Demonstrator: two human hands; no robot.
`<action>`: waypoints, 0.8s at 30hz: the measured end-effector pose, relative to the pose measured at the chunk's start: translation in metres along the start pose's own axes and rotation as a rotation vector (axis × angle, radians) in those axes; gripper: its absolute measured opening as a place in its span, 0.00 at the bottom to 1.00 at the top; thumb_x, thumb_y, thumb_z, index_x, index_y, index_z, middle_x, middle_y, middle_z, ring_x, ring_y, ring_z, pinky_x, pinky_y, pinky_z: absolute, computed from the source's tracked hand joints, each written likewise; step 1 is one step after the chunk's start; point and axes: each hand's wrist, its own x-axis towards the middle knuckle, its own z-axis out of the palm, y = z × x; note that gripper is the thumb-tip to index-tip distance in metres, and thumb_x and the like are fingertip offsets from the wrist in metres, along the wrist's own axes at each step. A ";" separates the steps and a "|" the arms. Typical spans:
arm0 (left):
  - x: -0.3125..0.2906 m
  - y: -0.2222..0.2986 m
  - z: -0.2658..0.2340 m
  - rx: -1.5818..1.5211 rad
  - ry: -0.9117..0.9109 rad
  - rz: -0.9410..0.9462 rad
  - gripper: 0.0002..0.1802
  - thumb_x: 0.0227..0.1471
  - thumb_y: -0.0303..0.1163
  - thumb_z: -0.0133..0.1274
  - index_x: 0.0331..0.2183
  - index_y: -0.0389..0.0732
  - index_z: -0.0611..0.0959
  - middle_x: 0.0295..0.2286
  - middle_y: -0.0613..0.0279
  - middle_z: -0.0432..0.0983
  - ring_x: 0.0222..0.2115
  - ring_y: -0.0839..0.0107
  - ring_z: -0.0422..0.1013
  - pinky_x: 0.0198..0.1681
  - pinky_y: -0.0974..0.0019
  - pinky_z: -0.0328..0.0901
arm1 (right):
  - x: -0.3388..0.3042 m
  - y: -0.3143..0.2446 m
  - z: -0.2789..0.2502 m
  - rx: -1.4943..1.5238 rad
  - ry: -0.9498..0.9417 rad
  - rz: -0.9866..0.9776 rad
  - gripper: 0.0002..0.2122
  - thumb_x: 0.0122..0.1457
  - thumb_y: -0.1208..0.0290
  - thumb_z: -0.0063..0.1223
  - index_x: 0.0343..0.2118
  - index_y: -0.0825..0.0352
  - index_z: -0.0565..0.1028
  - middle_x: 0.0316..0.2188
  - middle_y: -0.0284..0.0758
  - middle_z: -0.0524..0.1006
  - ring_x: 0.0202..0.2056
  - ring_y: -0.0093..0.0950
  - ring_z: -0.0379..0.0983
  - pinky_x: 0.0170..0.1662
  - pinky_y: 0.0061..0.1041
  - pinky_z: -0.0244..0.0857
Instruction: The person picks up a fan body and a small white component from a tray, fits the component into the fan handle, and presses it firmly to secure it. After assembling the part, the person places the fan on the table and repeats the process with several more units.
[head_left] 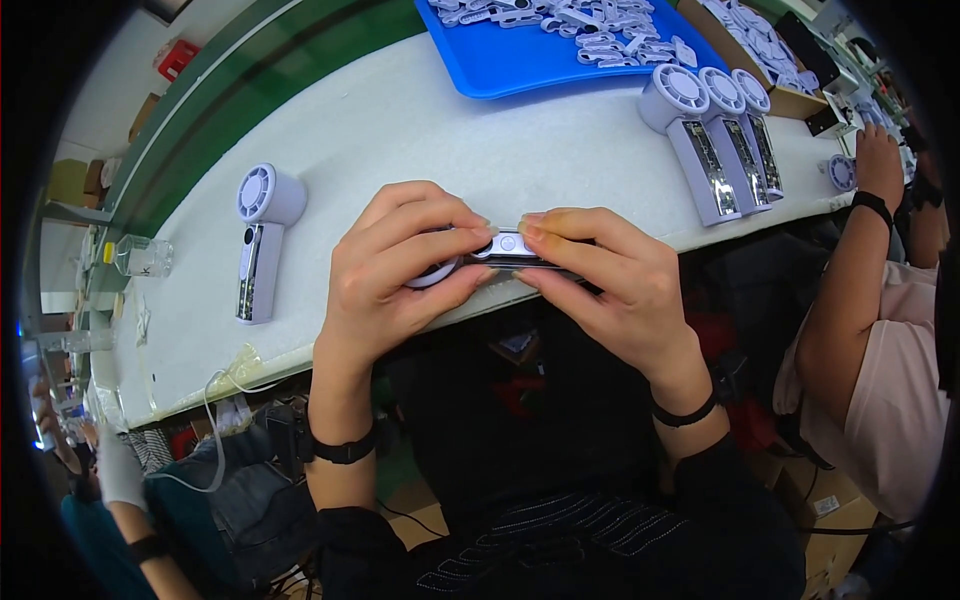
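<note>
Both my hands grip one lavender handheld fan [508,243] crosswise, just over the table's near edge. My left hand [392,262] is closed round the end with the round head, most of which its fingers cover. Pinched between thumb and fingers of my right hand [612,285] is the handle end. A light panel with a round button shows between my fingertips. Left of my hands, another lavender fan [262,240] lies on the white table [440,130], the dark inner strip of its handle showing.
Three lavender fans [705,140] lie side by side at the right. A blue tray [500,70] of small lavender parts is at the back, beside a cardboard box [800,100] of similar parts. Co-workers' arms [850,270] are at the right, a gloved hand [120,470] lower left. A bottle [145,257] lies far left.
</note>
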 end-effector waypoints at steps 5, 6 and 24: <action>-0.001 0.003 -0.003 0.083 -0.013 0.017 0.17 0.38 0.24 0.75 0.35 0.38 0.90 0.38 0.61 0.86 0.42 0.58 0.79 0.43 0.60 0.75 | -0.002 -0.002 0.006 -0.071 0.017 -0.043 0.14 0.56 0.78 0.72 0.45 0.70 0.86 0.46 0.40 0.84 0.45 0.36 0.84 0.46 0.30 0.81; -0.001 0.003 -0.002 0.081 -0.014 0.012 0.17 0.38 0.24 0.75 0.35 0.38 0.90 0.38 0.61 0.86 0.42 0.58 0.79 0.43 0.60 0.75 | -0.002 0.000 0.007 -0.066 0.016 -0.047 0.13 0.56 0.79 0.71 0.45 0.71 0.86 0.46 0.40 0.84 0.45 0.36 0.84 0.47 0.30 0.81; 0.016 0.066 -0.047 0.473 -0.227 0.498 0.26 0.38 0.31 0.77 0.43 0.41 0.87 0.45 0.59 0.86 0.53 0.50 0.78 0.53 0.52 0.76 | 0.005 -0.061 -0.036 0.193 -0.318 0.608 0.23 0.55 0.76 0.75 0.54 0.71 0.82 0.45 0.42 0.84 0.45 0.26 0.83 0.47 0.26 0.75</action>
